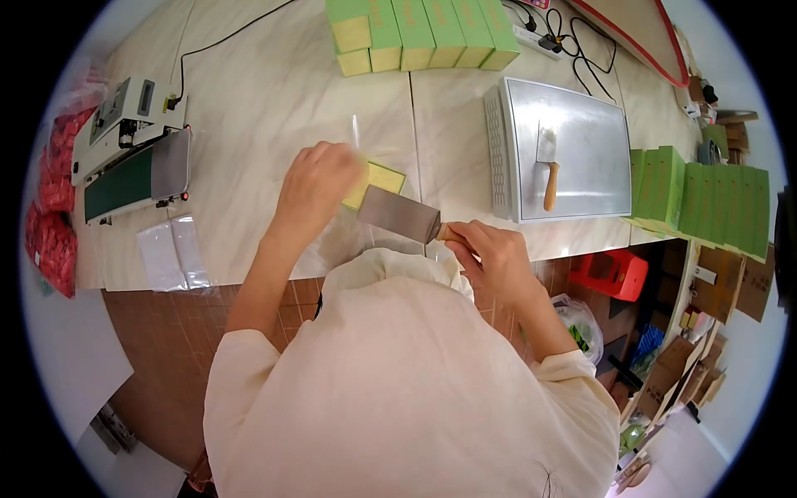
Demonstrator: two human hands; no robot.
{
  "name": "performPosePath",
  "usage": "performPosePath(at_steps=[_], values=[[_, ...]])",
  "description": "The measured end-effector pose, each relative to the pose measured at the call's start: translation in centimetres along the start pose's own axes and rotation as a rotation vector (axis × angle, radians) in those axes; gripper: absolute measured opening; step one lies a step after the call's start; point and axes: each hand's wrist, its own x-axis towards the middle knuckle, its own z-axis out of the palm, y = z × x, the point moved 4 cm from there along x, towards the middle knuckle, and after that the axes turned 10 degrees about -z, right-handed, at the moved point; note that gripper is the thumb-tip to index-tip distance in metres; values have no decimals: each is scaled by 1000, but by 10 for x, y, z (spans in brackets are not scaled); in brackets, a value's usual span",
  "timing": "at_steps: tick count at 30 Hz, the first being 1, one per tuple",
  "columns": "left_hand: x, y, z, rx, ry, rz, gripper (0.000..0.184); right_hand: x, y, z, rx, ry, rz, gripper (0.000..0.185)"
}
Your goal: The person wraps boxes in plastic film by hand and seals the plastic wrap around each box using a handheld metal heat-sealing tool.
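Observation:
My right hand [496, 256] is wrapped round the wooden handle of a scraper [400, 214] with a wide flat metal blade. The blade lies over the near edge of a small yellow box [383, 178] with green edges on the table. My left hand [318, 184] is at the left side of this box, its fingers curled in. Its fingertips are blurred, and I cannot make out what they pinch. A strip of clear film [356, 133] shows just beyond the left hand.
A metal-topped box [569, 108] at the right carries a second wooden-handled scraper [548, 166]. Green boxes [415, 37] stand at the back, more green boxes [714, 199] far right. At left are a belt machine [124, 183] and clear plastic bags [174, 253]. A cable [216, 50] crosses the table.

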Motion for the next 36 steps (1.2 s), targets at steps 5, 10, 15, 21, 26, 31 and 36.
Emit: performPosePath(at_steps=[5,10,15,21,26,31,36], values=[[7,7,-2,-61,27,-1,11,3,4,-2,6,-50,64,18],[20,16,-2,-79,-32,-28,11,5,6,-2,9,-34,72,17],[26,10,5,-31,21,-53,10,4,7,-1,9,-22,85,17],[29,7,3,-7,135,-96,9,8,8,0,0,-12,67,16],[29,4,-3,21,143,-102,18,16,10,2,-9,31,42,12],[32,7,-8,-88,35,-6,27,24,13,4,-9,33,46,10],[34,12,-3,-134,-70,88,27,28,14,7,3,50,51,9]])
